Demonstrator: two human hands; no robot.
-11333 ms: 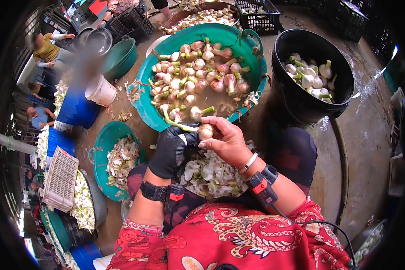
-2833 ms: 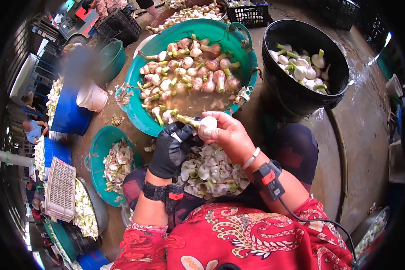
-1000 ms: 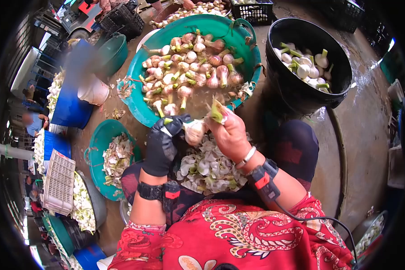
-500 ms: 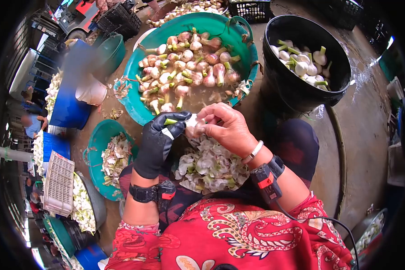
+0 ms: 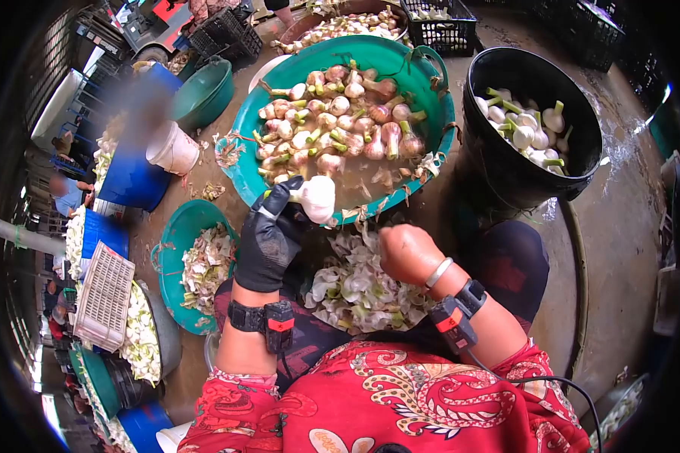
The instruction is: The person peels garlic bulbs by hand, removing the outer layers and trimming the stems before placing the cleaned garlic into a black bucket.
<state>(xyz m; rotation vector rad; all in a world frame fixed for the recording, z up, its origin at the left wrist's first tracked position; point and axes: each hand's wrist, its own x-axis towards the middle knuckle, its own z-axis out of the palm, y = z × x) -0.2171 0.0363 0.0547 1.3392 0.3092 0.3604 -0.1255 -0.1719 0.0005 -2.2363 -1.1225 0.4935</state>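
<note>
My left hand point(image 5: 272, 235), in a black glove, grips a garlic bulb point(image 5: 317, 198) by its short green stem. The bulb is smooth and white, held at the near rim of the green tub point(image 5: 243, 167). My bare right hand point(image 5: 411, 253) is curled into a fist, apart from the bulb and above a heap of pale garlic skins point(image 5: 359, 291). What its fingers hold, if anything, is hidden. Unpeeled, purplish garlic bulbs point(image 5: 329, 121) lie in brownish water in the green tub.
A black bucket point(image 5: 533, 64) at the right holds white garlic bulbs point(image 5: 525, 136). A smaller green basin point(image 5: 175, 279) at the left contains skins. Further left are a blue bin point(image 5: 132, 181) and a pale plastic crate point(image 5: 104, 298). A hose point(image 5: 579, 279) runs along the floor.
My right hand has left the bulb and moved down and to the right, over the skins. My left hand still holds the bulb, now in full sight. The view has shifted slightly.
</note>
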